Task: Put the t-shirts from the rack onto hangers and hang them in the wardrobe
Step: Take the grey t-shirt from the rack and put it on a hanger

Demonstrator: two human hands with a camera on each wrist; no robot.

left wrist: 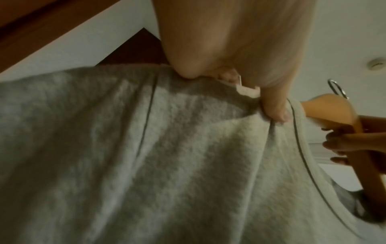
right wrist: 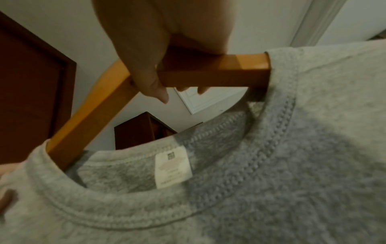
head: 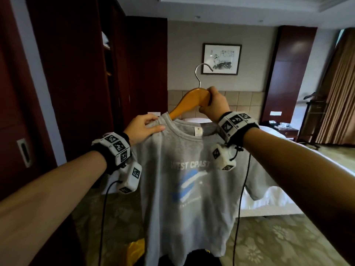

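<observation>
Reaching forward at chest height, both hands hold things up before the bed [head: 288, 169]. The right hand [head: 213, 104] wraps its fingers round the wooden hanger [head: 192, 100] near the hook. The left hand [head: 142, 127] pinches the grey t-shirt [head: 184, 189] at the shoulder, beside the collar, both hanger ends inside the neck.

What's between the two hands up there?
In the head view, between the left hand and right hand runs one arm of the wooden hanger, entering the grey t-shirt collar.
</observation>
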